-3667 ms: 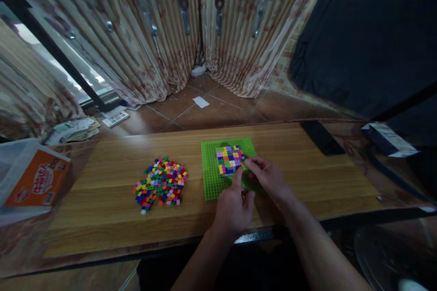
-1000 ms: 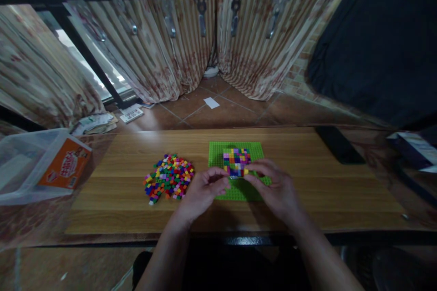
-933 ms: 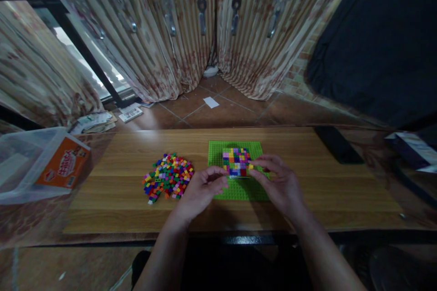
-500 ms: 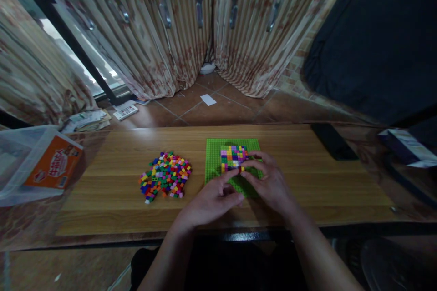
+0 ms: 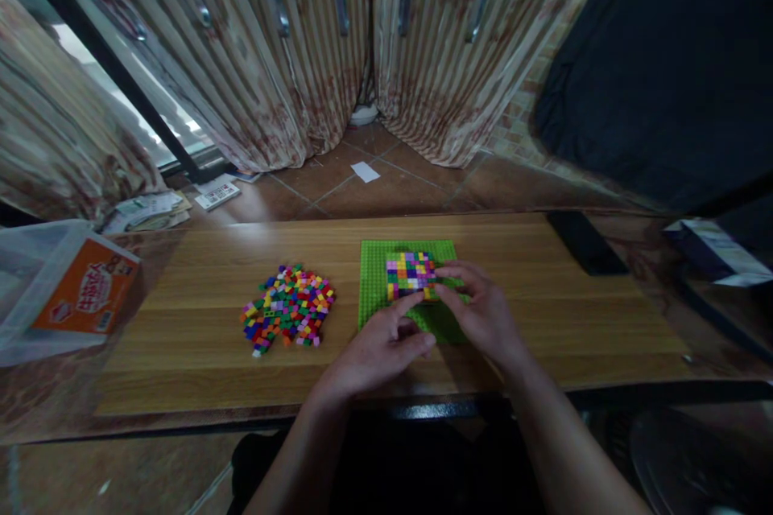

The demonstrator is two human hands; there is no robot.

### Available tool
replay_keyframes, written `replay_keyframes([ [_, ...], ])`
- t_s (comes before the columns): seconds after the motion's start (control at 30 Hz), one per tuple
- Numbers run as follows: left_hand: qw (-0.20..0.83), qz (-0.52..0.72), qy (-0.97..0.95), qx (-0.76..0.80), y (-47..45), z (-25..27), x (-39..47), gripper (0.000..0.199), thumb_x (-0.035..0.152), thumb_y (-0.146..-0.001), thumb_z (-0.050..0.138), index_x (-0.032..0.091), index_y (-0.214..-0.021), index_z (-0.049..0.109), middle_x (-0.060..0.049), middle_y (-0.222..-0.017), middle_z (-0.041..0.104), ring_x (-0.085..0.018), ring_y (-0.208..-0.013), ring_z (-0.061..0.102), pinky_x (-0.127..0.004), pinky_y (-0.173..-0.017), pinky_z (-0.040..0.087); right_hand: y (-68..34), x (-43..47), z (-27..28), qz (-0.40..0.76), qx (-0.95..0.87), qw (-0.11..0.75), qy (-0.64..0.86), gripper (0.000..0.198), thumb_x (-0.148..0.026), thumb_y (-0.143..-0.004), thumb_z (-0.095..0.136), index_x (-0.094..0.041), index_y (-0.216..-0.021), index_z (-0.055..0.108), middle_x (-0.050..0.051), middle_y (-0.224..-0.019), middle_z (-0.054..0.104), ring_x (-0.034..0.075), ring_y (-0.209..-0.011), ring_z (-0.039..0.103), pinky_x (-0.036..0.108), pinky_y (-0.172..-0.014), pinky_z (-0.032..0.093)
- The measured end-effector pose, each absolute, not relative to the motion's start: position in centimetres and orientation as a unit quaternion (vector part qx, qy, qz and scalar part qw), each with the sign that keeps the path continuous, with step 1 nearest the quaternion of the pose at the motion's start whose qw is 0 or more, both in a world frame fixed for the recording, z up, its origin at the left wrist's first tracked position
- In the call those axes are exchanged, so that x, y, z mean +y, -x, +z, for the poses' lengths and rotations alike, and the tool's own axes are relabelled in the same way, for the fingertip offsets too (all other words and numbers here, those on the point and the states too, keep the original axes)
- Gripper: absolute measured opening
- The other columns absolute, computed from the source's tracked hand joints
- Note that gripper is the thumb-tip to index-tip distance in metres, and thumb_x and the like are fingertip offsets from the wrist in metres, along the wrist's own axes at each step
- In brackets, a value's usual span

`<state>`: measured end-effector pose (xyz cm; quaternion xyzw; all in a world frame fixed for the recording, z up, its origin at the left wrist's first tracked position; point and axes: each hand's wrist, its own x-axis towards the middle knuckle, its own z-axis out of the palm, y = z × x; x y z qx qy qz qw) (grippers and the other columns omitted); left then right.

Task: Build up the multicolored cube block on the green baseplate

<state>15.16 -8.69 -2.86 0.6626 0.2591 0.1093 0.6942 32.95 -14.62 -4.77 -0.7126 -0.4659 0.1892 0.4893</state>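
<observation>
A green studded baseplate [image 5: 370, 282] lies on the wooden board, bearing a roughly square patch of small multicoloured bricks [image 5: 409, 269]. My left hand [image 5: 380, 346] comes in from the lower left; its index finger reaches the patch's near edge, its thumb stands apart, and nothing shows in it. My right hand [image 5: 480, 310] arches over the right side of the plate. Its fingers are apart, with the tips at the patch's right edge and near right corner. Whether a small brick sits under those fingertips I cannot make out.
A loose heap of small coloured bricks [image 5: 290, 306] lies left of the baseplate on the wooden board [image 5: 199, 370]. A black phone-like slab [image 5: 585, 243] rests at the back right. To the left stands a clear plastic bin [image 5: 36, 257] with an orange label; a box [image 5: 716, 251] is at far right.
The right thumb and index finger have spread a little at the patch's near right corner. The left hand stays nearly in place. The whole view has shifted slightly.
</observation>
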Motion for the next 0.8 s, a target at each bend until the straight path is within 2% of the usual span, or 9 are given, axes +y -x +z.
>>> replay_keyframes([
  [0.13,0.698,0.11,-0.659,0.257,-15.2,-2.9,-8.6,0.07,0.035,-0.084,0.06,0.017,-0.148,0.037,0.002,-0.07,0.061,-0.012,-0.061,0.052,-0.024,-0.059,0.039,-32.6,-14.1,-5.1,0.236,-0.397,0.492,0.738,0.034,-0.045,-0.082,0.063,-0.02,-0.104,0.07,0.01,-0.109,0.071,0.026,-0.101,0.066,0.044,-0.087,0.051],
  [0.37,0.693,0.111,-0.668,0.247,-15.2,-3.6,-8.5,0.067,0.033,-0.084,0.059,0.017,-0.147,0.039,0.002,-0.069,0.06,-0.011,-0.06,0.051,-0.023,-0.056,0.038,-31.7,-13.6,-4.9,0.258,-0.381,0.493,0.739,0.038,-0.044,-0.076,0.068,-0.018,-0.104,0.069,0.011,-0.101,0.075,0.026,-0.091,0.07,0.044,-0.084,0.053],
  [0.6,0.671,0.118,-0.691,0.241,-15.3,-3.9,-8.6,0.067,0.031,-0.085,0.058,0.019,-0.147,0.039,0.002,-0.068,0.06,-0.012,-0.057,0.052,-0.023,-0.054,0.039,-31.7,-13.6,-5.1,0.234,-0.403,0.478,0.745,0.04,-0.044,-0.078,0.065,-0.016,-0.105,0.068,0.013,-0.099,0.075,0.027,-0.088,0.07,0.044,-0.082,0.054],
  [0.8,0.678,0.12,-0.688,0.231,-15.3,-3.7,-8.8,0.066,0.031,-0.085,0.057,0.02,-0.148,0.038,-0.003,-0.078,0.067,-0.015,-0.065,0.06,-0.026,-0.061,0.046,-31.6,-13.5,-5.5,0.198,-0.436,0.444,0.758,0.04,-0.046,-0.082,0.06,-0.015,-0.106,0.066,0.015,-0.101,0.074,0.028,-0.088,0.069,0.046,-0.082,0.053],
])
